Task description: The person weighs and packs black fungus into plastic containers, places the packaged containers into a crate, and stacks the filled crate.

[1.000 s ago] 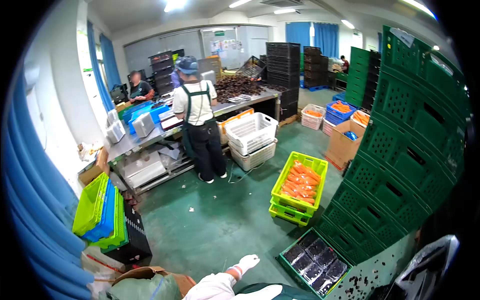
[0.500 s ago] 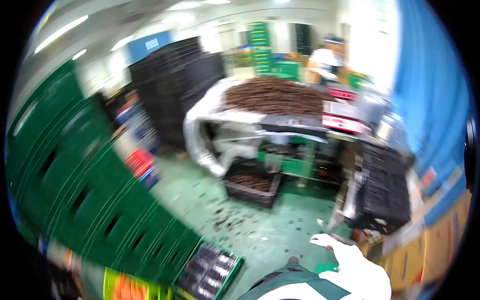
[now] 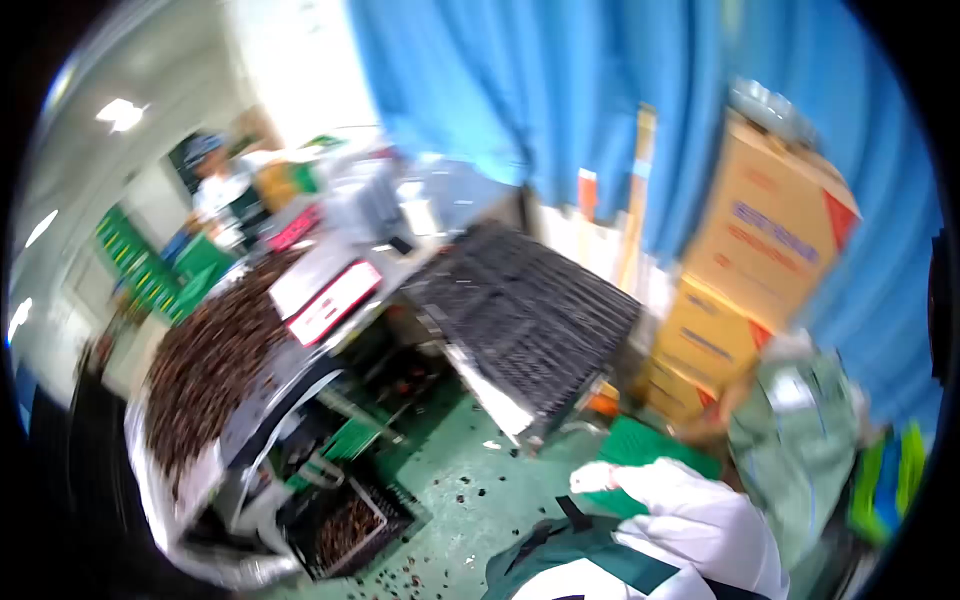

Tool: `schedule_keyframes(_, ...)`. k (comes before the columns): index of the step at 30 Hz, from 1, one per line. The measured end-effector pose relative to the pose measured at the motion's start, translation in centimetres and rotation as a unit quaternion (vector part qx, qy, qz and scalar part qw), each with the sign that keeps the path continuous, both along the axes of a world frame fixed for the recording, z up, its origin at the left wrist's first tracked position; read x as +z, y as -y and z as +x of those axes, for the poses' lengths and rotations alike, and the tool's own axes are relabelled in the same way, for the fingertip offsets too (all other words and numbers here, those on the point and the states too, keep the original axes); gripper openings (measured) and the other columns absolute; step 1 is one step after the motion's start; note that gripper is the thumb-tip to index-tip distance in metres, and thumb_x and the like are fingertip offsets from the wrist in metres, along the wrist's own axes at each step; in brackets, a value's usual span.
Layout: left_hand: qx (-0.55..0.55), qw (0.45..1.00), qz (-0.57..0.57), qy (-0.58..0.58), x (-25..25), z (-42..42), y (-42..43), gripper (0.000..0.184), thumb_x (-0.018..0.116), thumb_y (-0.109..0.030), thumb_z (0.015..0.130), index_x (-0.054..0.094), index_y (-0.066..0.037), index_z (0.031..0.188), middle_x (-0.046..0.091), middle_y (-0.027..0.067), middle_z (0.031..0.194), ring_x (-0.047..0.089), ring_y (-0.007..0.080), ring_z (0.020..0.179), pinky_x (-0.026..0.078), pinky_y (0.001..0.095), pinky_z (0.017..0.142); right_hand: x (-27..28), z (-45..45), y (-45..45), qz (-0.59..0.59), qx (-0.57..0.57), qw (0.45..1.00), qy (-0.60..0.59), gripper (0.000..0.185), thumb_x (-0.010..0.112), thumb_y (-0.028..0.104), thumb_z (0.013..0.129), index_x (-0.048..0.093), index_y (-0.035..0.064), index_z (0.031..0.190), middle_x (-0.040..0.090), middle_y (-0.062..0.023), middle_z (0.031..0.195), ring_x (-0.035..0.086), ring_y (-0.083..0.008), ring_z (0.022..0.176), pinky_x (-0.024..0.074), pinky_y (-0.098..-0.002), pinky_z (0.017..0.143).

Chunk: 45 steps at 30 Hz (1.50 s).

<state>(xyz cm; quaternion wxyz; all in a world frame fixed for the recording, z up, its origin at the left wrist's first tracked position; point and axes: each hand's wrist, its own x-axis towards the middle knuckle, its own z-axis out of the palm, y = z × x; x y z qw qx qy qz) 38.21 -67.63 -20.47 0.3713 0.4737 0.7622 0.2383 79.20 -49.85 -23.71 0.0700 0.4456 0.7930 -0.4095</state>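
Fingers of the right hand (image 3: 594, 478), covered in white, are too small and blurred for me to tell whether they are apart, together or closed on something. Directly beside and behind the hand, overlapped by it in this view, lies a flat green piece (image 3: 660, 450); whether the two touch I cannot tell. The white sleeve (image 3: 700, 520) runs from the hand toward the lower right, and the dark green apron (image 3: 535, 560) sits below it.

Up and left of the hand are black slatted crates (image 3: 525, 320). To its left spreads the green floor (image 3: 460, 490), dotted with dark bits, and farther that way stands a black crate (image 3: 397, 520) with dark brown pieces (image 3: 348, 532) inside. Up and right of the hand rise stacked cartons (image 3: 750, 230), with a grey-green sack (image 3: 790, 430) to their lower right and a blue curtain (image 3: 600, 60) behind.

Well apart from the hand, on the upper left, a table (image 3: 245, 425) bears a brown heap (image 3: 210, 350) and a device with a red-edged panel (image 3: 335, 303). Beyond is another person (image 3: 225, 195).
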Motion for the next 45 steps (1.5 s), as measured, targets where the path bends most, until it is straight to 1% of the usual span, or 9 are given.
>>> schedule_keyframes(2,-0.095,0.995,-0.003,0.0,0.3,-0.3,-4.2,0.035,0.058,-0.029,0.089,0.062,-0.004,0.113,0.062,0.02,0.112,0.059,0.0336,0.105,0.046,0.0394,0.093,-7.7,1.6,0.9,0.169,-0.074,0.974,-0.132,0.034,0.051,0.043,0.087,0.066,0.0115,0.085,0.067,-0.012,0.092,0.062,-0.0317,0.088,0.0494,-0.0417,0.078)
schedule_keyframes(4,-0.185,0.983,-0.01,0.002,0.4,-0.5,-7.8,0.035,0.059,-0.028,0.089,0.062,-0.004,0.113,0.062,0.0202,0.113,0.059,0.0336,0.105,0.046,0.0393,0.093,-1.1,1.3,2.4,0.045,-0.336,0.937,-0.079,0.032,0.052,0.039,0.088,0.066,0.0106,0.094,0.066,-0.0139,0.095,0.062,-0.0319,0.09,0.0485,-0.0402,0.078)
schedule_keyframes(9,-0.334,0.942,0.027,-0.02,0.1,-2.4,-15.1,0.035,0.061,-0.027,0.089,0.061,-0.003,0.114,0.062,0.021,0.113,0.058,0.0338,0.104,0.046,0.0391,0.093,-2.4,1.1,11.3,-0.082,-0.764,0.618,-0.166,0.034,0.055,0.04,0.087,0.065,0.0096,0.099,0.068,-0.0146,0.093,0.065,-0.0285,0.082,0.0505,-0.0378,0.071)
schedule_keyframes(15,-0.339,0.858,0.336,-0.191,-2.6,-6.0,-33.0,0.033,0.051,-0.026,0.097,0.059,0.003,0.112,0.062,0.0189,0.107,0.06,0.0304,0.099,0.048,0.0388,0.088,-3.0,-6.2,28.9,-0.187,-0.816,0.546,0.031,0.053,0.049,0.051,0.085,0.064,0.0087,0.113,0.064,-0.0175,0.112,0.058,-0.0369,0.107,0.0451,-0.0439,0.092)
schedule_keyframes(23,-0.522,0.713,0.452,-0.121,11.7,22.0,-37.8,0.048,0.054,-0.027,0.093,0.047,-0.003,0.134,0.04,0.02,0.142,0.033,0.0431,0.132,0.027,0.051,0.109,-5.0,-19.2,40.8,-0.194,-0.919,0.33,-0.097,0.043,0.057,0.045,0.084,0.068,0.0094,0.105,0.069,-0.0109,0.098,0.066,-0.0239,0.088,0.0518,-0.0327,0.076)
schedule_keyframes(29,-0.502,0.774,0.296,-0.246,4.8,30.9,-36.4,0.067,0.055,-0.047,0.089,0.037,-0.01,0.142,0.032,0.0157,0.149,0.03,0.0414,0.135,0.029,0.0564,0.106,-8.5,-17.9,42.3,-0.121,-0.879,0.461,-0.019,0.046,0.057,0.047,0.083,0.066,0.008,0.107,0.07,-0.0113,0.093,0.066,-0.0262,0.083,0.0505,-0.0364,0.076)
schedule_keyframes(30,-0.49,0.741,0.329,-0.32,3.3,31.1,-36.3,0.072,0.055,-0.052,0.087,0.035,-0.012,0.143,0.031,0.0136,0.15,0.031,0.0388,0.135,0.03,0.0581,0.104,-3.7,-15.3,40.0,-0.183,-0.914,0.355,-0.072,0.046,0.057,0.046,0.083,0.066,0.008,0.107,0.069,-0.0117,0.093,0.066,-0.0261,0.083,0.0503,-0.0369,0.077)
schedule_keyframes(40,-0.47,0.737,0.322,-0.364,5.2,31.8,-35.2,0.062,0.064,-0.027,0.084,0.041,-0.004,0.137,0.036,0.0162,0.147,0.032,0.0384,0.135,0.03,0.0491,0.108,-9.4,9.8,38.3,-0.22,-0.765,0.604,-0.02,0.048,0.05,0.05,0.085,0.066,0.0097,0.107,0.067,-0.0171,0.099,0.065,-0.0337,0.088,0.049,-0.0408,0.083)
schedule_keyframes(45,-0.477,0.746,0.306,-0.349,6.2,31.9,-34.8,0.062,0.063,-0.013,0.081,0.04,-0.003,0.138,0.037,0.0172,0.145,0.032,0.0386,0.135,0.027,0.0475,0.111,-13.6,21.1,33.9,-0.207,-0.736,0.644,0.016,0.045,0.05,0.048,0.084,0.066,0.012,0.107,0.066,-0.0176,0.102,0.062,-0.0368,0.095,0.0483,-0.0457,0.083)
